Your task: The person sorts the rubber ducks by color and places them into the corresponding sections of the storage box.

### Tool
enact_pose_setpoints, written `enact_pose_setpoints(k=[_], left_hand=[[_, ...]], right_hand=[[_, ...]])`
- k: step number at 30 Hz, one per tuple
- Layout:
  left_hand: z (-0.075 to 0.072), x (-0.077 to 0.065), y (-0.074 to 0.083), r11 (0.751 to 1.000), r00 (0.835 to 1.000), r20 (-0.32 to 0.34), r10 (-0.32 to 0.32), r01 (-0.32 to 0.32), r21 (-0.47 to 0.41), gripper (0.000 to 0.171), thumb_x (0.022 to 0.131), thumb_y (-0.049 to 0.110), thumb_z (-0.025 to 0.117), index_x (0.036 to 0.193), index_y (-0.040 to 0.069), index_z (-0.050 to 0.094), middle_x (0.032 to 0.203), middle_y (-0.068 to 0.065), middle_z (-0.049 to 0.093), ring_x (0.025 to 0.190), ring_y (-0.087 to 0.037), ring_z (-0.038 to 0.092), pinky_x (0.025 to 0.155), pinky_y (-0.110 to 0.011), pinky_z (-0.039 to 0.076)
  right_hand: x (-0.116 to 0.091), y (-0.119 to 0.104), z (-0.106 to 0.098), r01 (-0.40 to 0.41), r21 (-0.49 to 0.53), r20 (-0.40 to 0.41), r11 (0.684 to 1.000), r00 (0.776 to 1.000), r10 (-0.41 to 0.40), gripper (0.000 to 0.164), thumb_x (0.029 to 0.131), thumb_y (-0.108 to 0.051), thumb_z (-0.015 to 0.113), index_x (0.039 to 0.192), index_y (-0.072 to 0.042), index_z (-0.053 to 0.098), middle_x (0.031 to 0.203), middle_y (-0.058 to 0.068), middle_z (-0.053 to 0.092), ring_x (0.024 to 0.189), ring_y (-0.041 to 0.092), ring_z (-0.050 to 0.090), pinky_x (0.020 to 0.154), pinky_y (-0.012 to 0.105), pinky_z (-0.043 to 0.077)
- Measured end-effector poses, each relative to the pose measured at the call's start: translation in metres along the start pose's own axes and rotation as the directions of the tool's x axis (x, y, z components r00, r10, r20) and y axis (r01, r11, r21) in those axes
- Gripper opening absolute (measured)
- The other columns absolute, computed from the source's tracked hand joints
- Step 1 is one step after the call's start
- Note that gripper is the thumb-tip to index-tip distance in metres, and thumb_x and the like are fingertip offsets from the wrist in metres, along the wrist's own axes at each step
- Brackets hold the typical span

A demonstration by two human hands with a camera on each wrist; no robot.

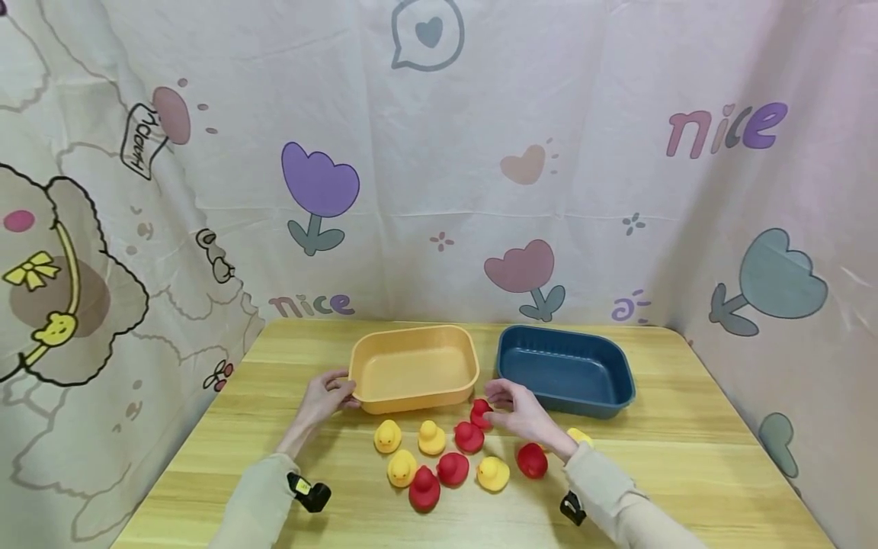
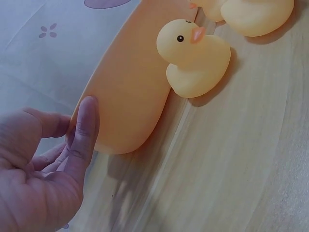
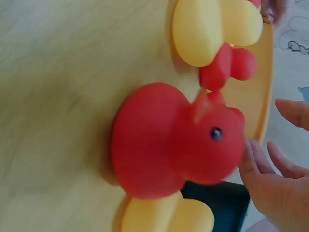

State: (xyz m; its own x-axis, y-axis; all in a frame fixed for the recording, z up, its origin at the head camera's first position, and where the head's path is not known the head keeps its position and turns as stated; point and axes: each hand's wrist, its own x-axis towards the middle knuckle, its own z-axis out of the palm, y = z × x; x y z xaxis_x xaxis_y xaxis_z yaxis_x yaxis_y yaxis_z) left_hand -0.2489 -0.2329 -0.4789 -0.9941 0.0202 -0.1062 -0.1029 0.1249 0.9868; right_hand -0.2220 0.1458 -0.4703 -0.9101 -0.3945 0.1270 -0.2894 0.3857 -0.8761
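Observation:
My left hand (image 1: 328,398) pinches the wall of a yellow-orange plastic tray (image 1: 418,398) at its front left corner, with thumb and fingers on either side of the rim. My right hand (image 1: 523,413) hovers with fingers spread and loosely bent, close beside a red rubber duck (image 1: 479,412) between the two trays. In the right wrist view, a larger red duck (image 3: 149,140) partly covers the scene in front of that hand. A yellow rubber duck (image 2: 198,63) sits right by the tray wall in the left wrist view.
A dark blue tray (image 1: 620,404) stands right of the yellow one. Several red and yellow ducks, among them a yellow duck (image 1: 492,473) and a red duck (image 1: 424,489), lie scattered on the wooden table (image 1: 357,526) in front. A printed curtain (image 1: 439,152) hangs behind.

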Motion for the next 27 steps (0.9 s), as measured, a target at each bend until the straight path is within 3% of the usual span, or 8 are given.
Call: enact_pose_setpoints(k=[5,9,14,27], left_hand=[[0.000,0.001,-0.003,1.000,1.000,0.002,-0.008,0.008,-0.031,0.050,0.100,-0.001,0.053,0.144,-0.018,0.035,0.085,-0.002,0.065,0.064,-0.006,0.069,0.068,-0.018,0.063],[-0.001,0.000,-0.003,0.999,1.000,0.003,-0.008,0.008,-0.046,0.050,0.101,-0.001,0.053,0.144,-0.017,0.034,0.087,-0.001,0.067,0.065,-0.006,0.069,0.069,-0.019,0.063],[-0.002,-0.001,-0.003,0.999,1.000,0.001,-0.013,0.013,-0.051,0.049,0.101,0.000,0.053,0.143,-0.017,0.035,0.089,-0.002,0.068,0.066,-0.006,0.069,0.069,-0.019,0.063],[-0.003,-0.001,-0.003,0.998,1.000,0.011,-0.013,0.013,-0.056,0.050,0.101,0.000,0.053,0.143,-0.017,0.034,0.086,0.000,0.068,0.065,-0.006,0.069,0.068,-0.019,0.063]], right_hand=[[0.002,0.004,0.006,-0.044,-0.096,-0.034,0.994,0.999,0.041,0.047,0.085,0.000,0.075,0.127,0.012,0.056,0.119,0.028,0.063,0.104,0.037,0.064,0.097,0.052,0.058],[0.003,0.008,0.009,-0.025,-0.167,-0.042,0.986,0.999,0.018,0.042,0.084,0.000,0.076,0.120,0.011,0.058,0.103,0.021,0.066,0.090,0.029,0.062,0.081,0.037,0.062],[0.005,0.014,0.013,-0.004,-0.185,-0.051,0.983,0.999,-0.006,0.038,0.083,-0.001,0.078,0.114,0.010,0.060,0.093,0.017,0.064,0.082,0.026,0.060,0.069,0.022,0.054],[0.012,0.018,0.020,-0.013,-0.251,-0.098,0.968,0.995,-0.012,0.030,0.080,0.000,0.080,0.106,0.004,0.064,0.093,0.014,0.064,0.078,0.022,0.057,0.066,0.020,0.052]])
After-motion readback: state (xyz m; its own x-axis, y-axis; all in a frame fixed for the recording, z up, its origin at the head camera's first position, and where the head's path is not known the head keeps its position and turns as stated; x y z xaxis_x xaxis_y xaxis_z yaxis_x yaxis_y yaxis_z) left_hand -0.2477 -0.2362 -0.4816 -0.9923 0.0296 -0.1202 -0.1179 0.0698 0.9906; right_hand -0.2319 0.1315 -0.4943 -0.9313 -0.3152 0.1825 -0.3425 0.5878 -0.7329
